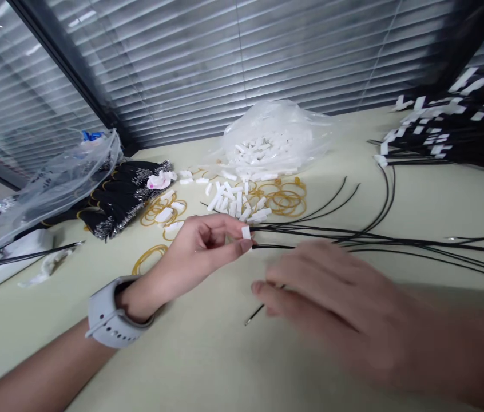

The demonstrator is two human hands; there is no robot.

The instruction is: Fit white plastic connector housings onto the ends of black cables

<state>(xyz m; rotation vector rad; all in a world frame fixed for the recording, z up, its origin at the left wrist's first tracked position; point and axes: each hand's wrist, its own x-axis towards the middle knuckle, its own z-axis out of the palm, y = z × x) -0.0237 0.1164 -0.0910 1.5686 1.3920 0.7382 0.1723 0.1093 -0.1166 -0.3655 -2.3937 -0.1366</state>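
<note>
Pinching a small white block [246, 232] between thumb and forefinger of the left hand [201, 246], just in front of the pile of white pieces [233, 201] on the worktop [182, 355]. Gripping a black wire [254, 314] in the blurred right hand [340, 297], leaving its metal tip [248, 323] jutting free, apart from the block. Possibly risking a tangle by crossing the other black wires [293, 228] running rightward beside the block. Perhaps also risking dropping the block by pinching only lightly, or bending the metal tip by catching it on the worktop.
</note>
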